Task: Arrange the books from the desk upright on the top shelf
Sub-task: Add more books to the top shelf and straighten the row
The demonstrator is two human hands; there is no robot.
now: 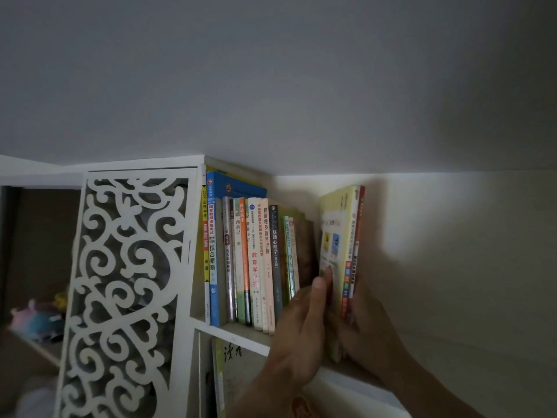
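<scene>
At the right end of the top shelf [241, 334], both hands hold a thin bundle of books [342, 236] standing on its lower edge. Bundle: a pale yellow-green cover facing left, at least one red-spined volume behind it on the right.

Left hand [298, 333]: thumb up and pressed flat on the yellow-green cover low down, the rest of the hand below and in front of the shelf edge. Right hand [370, 324]: wrapped behind the bundle's right side, fingers hidden by the books. Grip state, as a judgement: both hands clamp the bundle between them, left from the cover side, right from the back.

Row of upright books [256, 260] already stands on the shelf, from the tall blue volume [213, 251] by the carved white panel [126, 282] rightward to a dark-covered book. A gap shows between that last book and the held bundle.

Key relation: bundle's long axis is near vertical, top tipped slightly right, away from the row. Row lies to the left of the grip. The left hand sits in or just before the gap, so it is the nearer hand to the row; the right hand is on the outer side and is placed to push.

Judged next need: slide the bundle left along the shelf to close the gap, with the left thumb cleared out first. Risk: thin books splay or topple right if released early.

Lower compartment holds a book [232, 354] with brush lettering. Worktop not in view.
</scene>
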